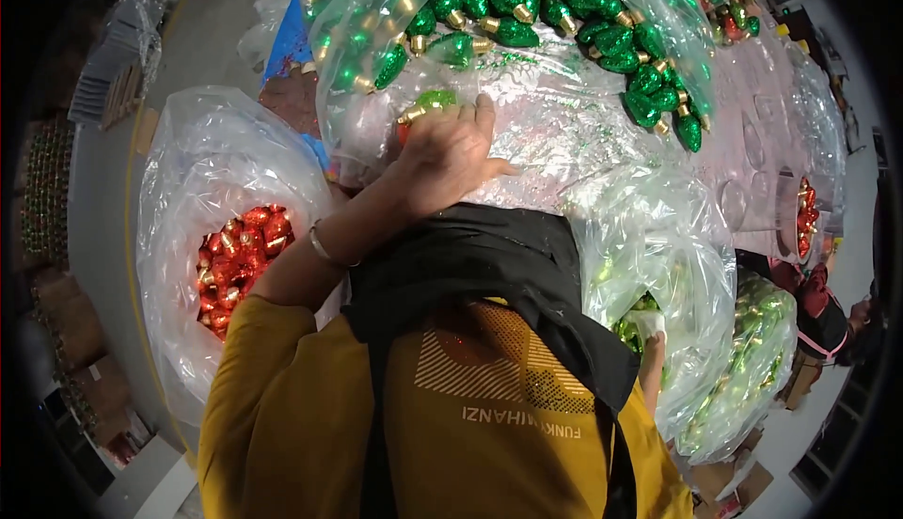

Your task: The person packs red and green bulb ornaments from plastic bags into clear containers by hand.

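The light-green glittery bulb ornament (431, 102) sat right at the fingertips of the left hand (450, 154), poking out past the knuckles on the table's clear plastic sheet (564, 133). Most of it was hidden behind the hand, so only the top and a gold cap showed. Fingers were curled tight around it, a proper grasp. The right hand (649, 331) was down inside a clear bag of yellow-green bulbs (658, 265), mostly buried, so I couldn't tell its grip. Dark green bulbs (602, 39) arced above, and a bag of red bulbs (240, 260) sat off left.
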The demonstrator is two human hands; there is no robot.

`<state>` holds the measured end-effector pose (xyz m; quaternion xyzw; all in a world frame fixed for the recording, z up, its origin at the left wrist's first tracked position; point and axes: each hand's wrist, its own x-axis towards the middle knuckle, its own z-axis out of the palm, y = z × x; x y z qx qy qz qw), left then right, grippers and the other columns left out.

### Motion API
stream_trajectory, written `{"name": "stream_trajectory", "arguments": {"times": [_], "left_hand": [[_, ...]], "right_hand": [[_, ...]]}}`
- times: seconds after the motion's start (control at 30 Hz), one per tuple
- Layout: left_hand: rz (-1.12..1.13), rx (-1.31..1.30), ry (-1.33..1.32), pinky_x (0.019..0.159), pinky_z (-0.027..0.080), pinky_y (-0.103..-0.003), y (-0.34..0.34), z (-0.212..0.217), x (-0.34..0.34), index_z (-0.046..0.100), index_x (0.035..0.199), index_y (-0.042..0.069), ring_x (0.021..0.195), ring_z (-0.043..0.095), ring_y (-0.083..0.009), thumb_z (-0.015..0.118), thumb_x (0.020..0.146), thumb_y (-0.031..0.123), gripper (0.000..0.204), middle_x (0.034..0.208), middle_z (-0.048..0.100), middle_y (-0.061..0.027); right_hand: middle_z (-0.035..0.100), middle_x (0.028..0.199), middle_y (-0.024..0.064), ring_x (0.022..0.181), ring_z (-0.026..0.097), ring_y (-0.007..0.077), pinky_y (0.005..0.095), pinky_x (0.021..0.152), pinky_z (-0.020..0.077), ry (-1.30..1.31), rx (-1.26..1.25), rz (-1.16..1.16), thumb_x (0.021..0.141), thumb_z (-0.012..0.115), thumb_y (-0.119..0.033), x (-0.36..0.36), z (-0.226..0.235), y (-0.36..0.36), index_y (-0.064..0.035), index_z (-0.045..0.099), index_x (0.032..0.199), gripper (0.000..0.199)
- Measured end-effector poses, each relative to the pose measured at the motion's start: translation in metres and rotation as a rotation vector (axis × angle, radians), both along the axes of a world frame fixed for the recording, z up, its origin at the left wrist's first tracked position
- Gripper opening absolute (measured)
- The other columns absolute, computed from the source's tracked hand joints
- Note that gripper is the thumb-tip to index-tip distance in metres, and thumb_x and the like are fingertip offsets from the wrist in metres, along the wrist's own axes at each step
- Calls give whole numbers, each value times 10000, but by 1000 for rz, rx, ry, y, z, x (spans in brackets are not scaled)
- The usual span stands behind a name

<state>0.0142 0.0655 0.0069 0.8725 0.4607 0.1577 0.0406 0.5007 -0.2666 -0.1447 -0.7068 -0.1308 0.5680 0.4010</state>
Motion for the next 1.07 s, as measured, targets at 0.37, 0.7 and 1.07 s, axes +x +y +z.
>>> {"name": "stream_trajectory", "arguments": {"times": [0.37,0.7,1.07], "left_hand": [[-714,-120,152,745,451,-364,16,19,-48,563,1015,59,827,560,-241,516,785,127,245,1006,553,-91],[-585,217,186,926,423,-422,-27,30,-74,600,887,83,1099,531,-296,566,749,141,154,1087,574,-65],[1164,-523,-86,933,437,-416,-232,-179,-302,478,1266,-4,1095,568,-325,618,818,64,474,1185,572,-217]], "right_hand": [[509,1252,116,1065,517,294,459,898,443,519,641,41,706,714,-418,-104,98,142,-104,436,1326,749],[646,950,202,818,642,329,376,743,509,-1117,721,1231,754,664,-316,-335,141,490,-21,569,1037,420],[655,1092,174,940,652,332,443,851,493,-743,576,1096,774,647,-258,-318,84,511,-129,569,1248,497]]}}
